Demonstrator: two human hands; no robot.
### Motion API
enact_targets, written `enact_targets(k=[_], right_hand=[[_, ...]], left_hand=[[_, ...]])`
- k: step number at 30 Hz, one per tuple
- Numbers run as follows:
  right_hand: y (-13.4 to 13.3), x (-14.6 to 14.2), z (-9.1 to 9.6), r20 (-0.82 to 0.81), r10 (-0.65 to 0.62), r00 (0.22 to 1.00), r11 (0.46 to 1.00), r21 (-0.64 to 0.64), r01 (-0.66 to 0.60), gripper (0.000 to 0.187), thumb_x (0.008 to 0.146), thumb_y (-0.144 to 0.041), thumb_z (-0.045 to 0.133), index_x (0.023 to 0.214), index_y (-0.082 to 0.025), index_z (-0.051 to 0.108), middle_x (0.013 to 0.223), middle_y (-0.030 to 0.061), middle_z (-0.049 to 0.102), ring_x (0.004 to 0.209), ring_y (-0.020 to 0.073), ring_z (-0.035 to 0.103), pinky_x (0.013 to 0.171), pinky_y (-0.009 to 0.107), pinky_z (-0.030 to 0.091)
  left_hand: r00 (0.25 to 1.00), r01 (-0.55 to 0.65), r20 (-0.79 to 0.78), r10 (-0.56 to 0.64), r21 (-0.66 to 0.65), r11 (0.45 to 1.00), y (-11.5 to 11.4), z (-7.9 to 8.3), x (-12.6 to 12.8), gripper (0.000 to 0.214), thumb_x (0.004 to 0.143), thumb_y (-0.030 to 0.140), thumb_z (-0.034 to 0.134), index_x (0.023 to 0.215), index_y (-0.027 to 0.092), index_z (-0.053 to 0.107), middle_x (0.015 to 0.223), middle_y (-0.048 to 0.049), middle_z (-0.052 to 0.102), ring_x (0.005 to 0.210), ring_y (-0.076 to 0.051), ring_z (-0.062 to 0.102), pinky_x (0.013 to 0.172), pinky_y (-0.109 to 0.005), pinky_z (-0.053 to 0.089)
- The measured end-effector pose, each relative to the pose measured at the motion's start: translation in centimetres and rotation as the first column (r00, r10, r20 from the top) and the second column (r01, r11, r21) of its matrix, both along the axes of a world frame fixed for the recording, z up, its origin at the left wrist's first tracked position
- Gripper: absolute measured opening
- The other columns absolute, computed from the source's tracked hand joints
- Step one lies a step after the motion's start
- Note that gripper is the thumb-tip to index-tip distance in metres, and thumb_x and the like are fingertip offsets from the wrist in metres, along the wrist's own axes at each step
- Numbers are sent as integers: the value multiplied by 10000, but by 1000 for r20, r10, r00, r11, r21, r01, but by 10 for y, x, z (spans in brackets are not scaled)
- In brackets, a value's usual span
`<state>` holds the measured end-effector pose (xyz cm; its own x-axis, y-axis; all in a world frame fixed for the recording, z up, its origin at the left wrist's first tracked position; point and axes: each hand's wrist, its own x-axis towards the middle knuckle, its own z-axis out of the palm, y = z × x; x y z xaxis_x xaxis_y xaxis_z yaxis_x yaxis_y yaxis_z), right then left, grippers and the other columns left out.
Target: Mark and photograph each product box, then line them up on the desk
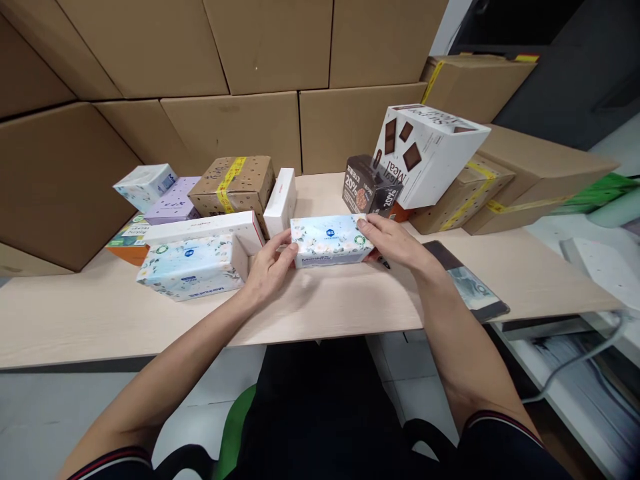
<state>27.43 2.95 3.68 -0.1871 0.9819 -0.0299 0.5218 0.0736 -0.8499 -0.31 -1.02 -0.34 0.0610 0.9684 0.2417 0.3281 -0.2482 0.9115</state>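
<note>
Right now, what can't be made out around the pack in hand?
Head view only.
1. tissue pack: both ends, covered by the left hand and right hand; its print is too small.
2. orange box: mostly under other boxes.
3. flat dark item: left edge behind the right forearm.

Film, card and wood grain

The tissue pack (330, 241) is wrapped in thin, faintly glossy plastic film; the table (350, 303) is faced with smooth, matt wood grain — the cartons (250, 47) are made of dull brown cardboard, one small box (253, 190) being bound with yellow tape (229, 179).
</note>
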Motion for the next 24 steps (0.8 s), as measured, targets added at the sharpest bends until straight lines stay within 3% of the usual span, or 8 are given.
enact_targets(k=[3, 6, 9, 13, 16, 19, 21, 24], right_hand=[[-1, 1, 3, -18, -29, 999, 995, 94, 30, 376, 1006, -590, 459, 923, -242, 575, 866, 52, 698, 734, 199, 675, 627, 319, 560], [-5, -1, 9, -88, -25, 996, 997, 73, 32, 427, 1016, -614, 426, 865, -235, 555, 877, 59, 684, 705, 187, 656, 627, 325, 555], [-9, -3, 14, -98, -21, 995, 998, 50, 26, 426, 1018, -594, 446, 807, -233, 531, 805, 43, 644, 651, 168, 616, 604, 311, 530], [-8, -5, 13, -92, -34, 995, 999, -9, 33, 405, 1029, -551, 434, 796, -232, 527, 776, 41, 640, 628, 170, 621, 586, 308, 502], [-2, -2, 7, 90, -104, 991, 991, 98, 95, 347, 1010, -482, 478, 768, -235, 506, 780, 45, 652, 636, 181, 621, 623, 322, 471], [3, 3, 2, 344, -211, 915, 958, 258, 124, 314, 978, -458, 525, 758, -234, 523, 803, 63, 678, 772, 224, 632, 703, 336, 428], [5, 8, -1, 433, -237, 870, 953, 277, 122, 299, 985, -450, 496, 809, -224, 579, 852, 84, 702, 857, 250, 640, 718, 335, 407], [7, 13, -3, 525, -209, 825, 967, 237, 95, 283, 978, -424, 492, 936, -199, 658, 948, 111, 730, 917, 264, 658, 717, 326, 400]], left_hand=[[1000, 7, 24, -8, 51, 999, 0, 0, -1, 473, 901, 406, 636, 1328, 210, 584, 1328, -109, 663, 967, -207, 700, 882, -391, 604], [1000, -18, -12, 19, 85, 996, -2, 1, 0, 459, 873, 393, 643, 1286, 215, 553, 1259, -101, 636, 976, -204, 668, 845, -378, 611], [989, -12, -141, 35, 160, 987, -6, 3, 2, 444, 899, 428, 620, 1293, 227, 580, 1207, -89, 587, 994, -204, 631, 840, -374, 615], [941, 59, -335, 43, 290, 955, -12, 4, 3, 427, 895, 439, 625, 1271, 239, 644, 1261, -110, 490, 1185, -265, 556, 850, -369, 609], [897, 136, -438, 59, 401, 906, -14, 2, 3, 410, 888, 392, 644, 1253, 206, 656, 1277, -131, 465, 1183, -274, 551, 912, -409, 591], [867, 193, -493, 75, 472, 860, -14, 1, 3, 391, 908, 367, 645, 1255, 185, 655, 1312, -145, 478, 1052, -228, 604, 908, -411, 590], [861, 207, -502, 84, 496, 844, -13, 0, 2, 389, 922, 369, 645, 1266, 187, 650, 1351, -151, 498, 1014, -214, 636, 861, -388, 604], [863, 224, -499, 82, 522, 823, -13, -1, 1, 411, 942, 365, 643, 1314, 192, 634, 1418, -161, 534, 1166, -261, 656, 876, -372, 622]])
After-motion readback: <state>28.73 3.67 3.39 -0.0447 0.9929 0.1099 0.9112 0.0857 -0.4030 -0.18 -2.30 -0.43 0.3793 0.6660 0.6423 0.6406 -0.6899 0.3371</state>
